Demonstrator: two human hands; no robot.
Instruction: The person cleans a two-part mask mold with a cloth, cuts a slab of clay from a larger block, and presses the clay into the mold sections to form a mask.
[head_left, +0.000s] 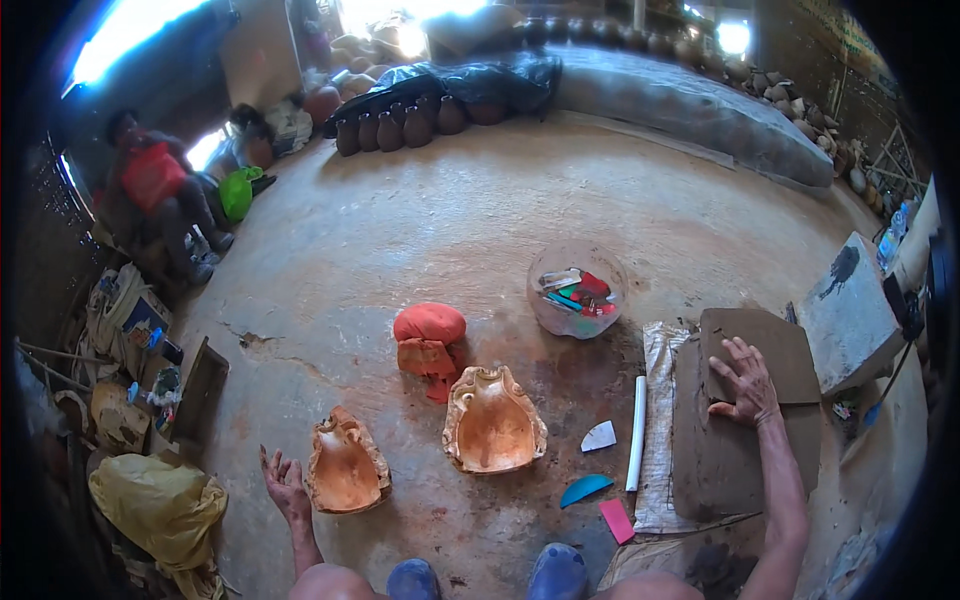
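My left hand [284, 482] is raised with loosely spread fingers, holding nothing, left of a hollow plaster mould half [345, 462]. A wider mould half [494, 430] lies in the middle. My right hand [742, 385] rests with spread fingers on brown clay slabs [740, 470], which lie on a pale woven sack [658, 420]. Beside them are a white pipe [635, 435], a white scraper [598, 436], a curved blue scraper [586, 489] and a pink rectangle [617, 521]. Behind the moulds sit a red-orange lump [428, 330] and a clear tub [577, 315] of small tools.
A person [150, 200] sits at the back left. Dark pots [417, 128] line the back beside a plastic-covered raised bed [680, 110]. A grey block [848, 310] stands at right. A yellow sack [150, 500] and clutter edge the left. My knees and blue footwear [412, 580] show below.
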